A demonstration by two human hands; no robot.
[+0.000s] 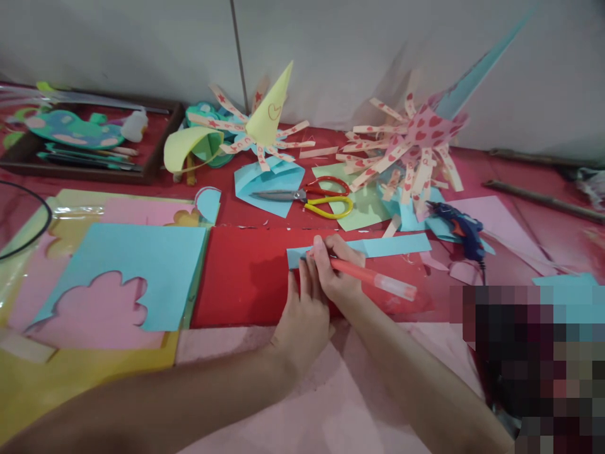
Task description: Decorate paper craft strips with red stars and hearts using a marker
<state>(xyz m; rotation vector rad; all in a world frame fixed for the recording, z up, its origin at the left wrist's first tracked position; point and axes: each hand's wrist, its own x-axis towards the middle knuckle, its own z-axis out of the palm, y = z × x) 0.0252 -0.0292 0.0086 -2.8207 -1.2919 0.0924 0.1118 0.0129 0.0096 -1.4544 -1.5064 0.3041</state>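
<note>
Gripping 1 red pen [373, 277], the right hand [338, 268] meets the blue strip [397, 246]; the left hand's [305, 309] fingers press it.

The single view looks forward and down from the person's head, close above the red table [246, 290], towards the wall [331, 57] behind.

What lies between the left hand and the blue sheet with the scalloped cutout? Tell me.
Bare red board, then a narrow green edge right beside the blue sheet. The head view shows this, to the left of the left hand.
</note>
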